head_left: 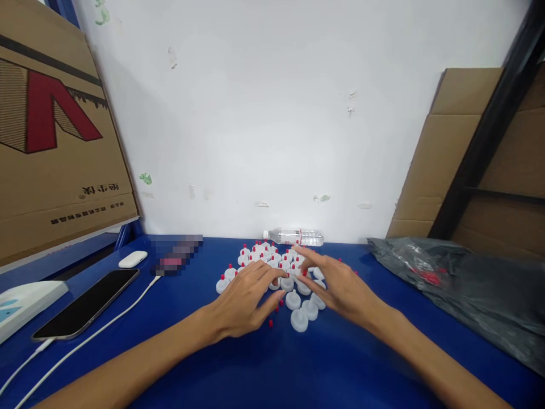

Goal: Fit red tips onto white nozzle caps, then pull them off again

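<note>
A cluster of translucent white round pieces (299, 321) covers the middle of the blue table, many topped with small red caps (230, 266). Several of the nearest pieces have a bare nozzle (293, 300) and no red cap. A few loose red caps (271, 324) lie just in front of my left hand (244, 298). That hand hovers over the cluster's left side, index finger and thumb apart beside a capped piece. On the right side, my right hand (340, 284) is spread, thumb and index apart around a red-capped piece; contact is unclear. Both hands partly hide the cluster.
Against the white wall a clear bottle (293, 236) lies sideways. To the left are a phone (87, 304), a white cable (97, 329), a white earphone case (133, 259) and a cardboard box (63, 170). Grey plastic bags (468, 301) cover the right side.
</note>
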The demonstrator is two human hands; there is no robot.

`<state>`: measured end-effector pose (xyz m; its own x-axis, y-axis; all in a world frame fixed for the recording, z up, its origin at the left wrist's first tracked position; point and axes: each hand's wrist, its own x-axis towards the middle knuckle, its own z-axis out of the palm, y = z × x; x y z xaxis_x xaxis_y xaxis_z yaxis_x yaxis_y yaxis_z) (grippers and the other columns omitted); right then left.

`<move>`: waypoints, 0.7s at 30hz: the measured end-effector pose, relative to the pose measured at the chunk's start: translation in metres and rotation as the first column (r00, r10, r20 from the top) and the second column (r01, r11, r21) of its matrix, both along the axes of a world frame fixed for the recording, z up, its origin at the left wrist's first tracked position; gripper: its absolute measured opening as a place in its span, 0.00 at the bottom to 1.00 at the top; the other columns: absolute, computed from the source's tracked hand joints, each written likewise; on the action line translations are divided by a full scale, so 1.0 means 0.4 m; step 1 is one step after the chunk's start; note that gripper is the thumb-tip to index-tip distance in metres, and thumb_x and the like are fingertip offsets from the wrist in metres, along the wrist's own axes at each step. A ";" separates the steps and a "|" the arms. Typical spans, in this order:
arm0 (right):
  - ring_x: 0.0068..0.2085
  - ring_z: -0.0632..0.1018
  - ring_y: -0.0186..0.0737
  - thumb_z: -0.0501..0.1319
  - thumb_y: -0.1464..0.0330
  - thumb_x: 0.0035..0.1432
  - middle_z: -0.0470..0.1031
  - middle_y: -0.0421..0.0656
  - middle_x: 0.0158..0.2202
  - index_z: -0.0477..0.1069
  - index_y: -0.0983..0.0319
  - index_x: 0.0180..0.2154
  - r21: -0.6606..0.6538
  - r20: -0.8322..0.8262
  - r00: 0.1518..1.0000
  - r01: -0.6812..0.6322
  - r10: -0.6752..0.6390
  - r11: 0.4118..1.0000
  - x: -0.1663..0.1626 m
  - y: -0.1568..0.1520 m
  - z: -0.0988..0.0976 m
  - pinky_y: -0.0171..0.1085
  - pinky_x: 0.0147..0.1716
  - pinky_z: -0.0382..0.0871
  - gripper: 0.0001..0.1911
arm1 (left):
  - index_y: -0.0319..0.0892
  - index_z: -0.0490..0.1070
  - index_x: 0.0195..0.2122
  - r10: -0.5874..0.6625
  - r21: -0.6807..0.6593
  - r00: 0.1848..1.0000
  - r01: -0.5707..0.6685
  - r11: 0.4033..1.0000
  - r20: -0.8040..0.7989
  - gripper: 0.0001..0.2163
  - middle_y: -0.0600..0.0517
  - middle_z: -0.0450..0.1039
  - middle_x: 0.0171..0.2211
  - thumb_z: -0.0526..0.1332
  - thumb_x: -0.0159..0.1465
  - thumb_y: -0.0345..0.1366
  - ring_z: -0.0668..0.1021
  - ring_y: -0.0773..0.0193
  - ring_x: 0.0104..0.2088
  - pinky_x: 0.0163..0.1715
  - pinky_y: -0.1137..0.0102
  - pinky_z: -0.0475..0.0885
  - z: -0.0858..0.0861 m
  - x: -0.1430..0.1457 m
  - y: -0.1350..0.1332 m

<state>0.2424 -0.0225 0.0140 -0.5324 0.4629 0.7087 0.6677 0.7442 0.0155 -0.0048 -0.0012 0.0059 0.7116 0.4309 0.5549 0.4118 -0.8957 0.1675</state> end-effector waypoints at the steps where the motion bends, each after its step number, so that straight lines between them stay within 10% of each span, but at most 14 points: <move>1: 0.38 0.79 0.40 0.54 0.66 0.71 0.77 0.42 0.39 0.47 0.57 0.68 0.060 0.029 0.999 -0.023 0.021 0.998 -0.010 -0.002 -0.004 0.40 0.40 0.74 0.29 | 0.41 0.66 0.51 -0.005 0.001 1.000 0.005 1.000 0.002 0.11 0.47 0.72 0.41 0.55 0.70 0.37 0.71 0.57 0.42 0.44 0.62 0.66 0.000 0.001 -0.003; 8: 0.36 0.76 0.39 0.51 0.78 0.68 0.77 0.42 0.35 0.52 0.63 0.67 0.279 0.295 0.953 -0.161 0.075 0.947 -0.054 -0.007 -0.019 0.43 0.43 0.71 0.29 | 0.42 0.64 0.34 0.045 -0.038 0.999 -0.045 0.998 0.004 0.11 0.52 0.69 0.30 0.54 0.70 0.43 0.70 0.61 0.32 0.34 0.66 0.63 -0.018 0.026 -0.020; 21: 0.32 0.73 0.36 0.54 0.80 0.65 0.75 0.38 0.29 0.69 0.58 0.58 0.443 0.303 0.953 -0.144 0.003 0.885 -0.087 -0.035 0.003 0.42 0.46 0.67 0.23 | 0.43 0.61 0.33 0.067 -0.090 0.997 -0.070 0.993 -0.039 0.04 0.53 0.70 0.27 0.55 0.65 0.34 0.70 0.62 0.27 0.30 0.68 0.60 -0.027 0.032 -0.019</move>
<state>0.2077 -0.0364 0.0153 -0.7628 0.0778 0.6419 0.5252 0.6536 0.5450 0.0080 -0.0088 -0.0048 0.6974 0.5267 0.4860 0.4786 -0.8470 0.2313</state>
